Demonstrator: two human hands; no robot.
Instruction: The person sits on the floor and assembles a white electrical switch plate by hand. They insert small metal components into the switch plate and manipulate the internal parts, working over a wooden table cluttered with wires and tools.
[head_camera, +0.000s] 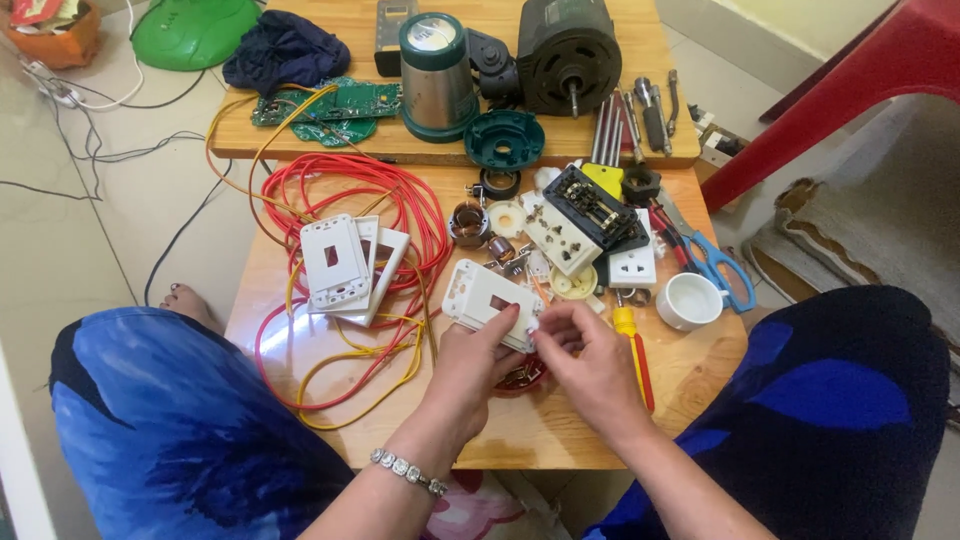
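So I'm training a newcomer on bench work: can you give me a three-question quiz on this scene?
1. True or false: the left hand holds a white switch plate.
2. What lies right of the white cup? A) blue-handled scissors B) a hammer
3. What colours are the wires coiled on the low wooden table?

Key: 1 true; 2 A; 3 red and yellow. The right hand pinches the plate's edge.

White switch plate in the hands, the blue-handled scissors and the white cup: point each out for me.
white switch plate (478, 290), head view, on its flat upper face.
blue-handled scissors (722, 262), head view, on a handle loop.
white cup (688, 303), head view, on its rim.
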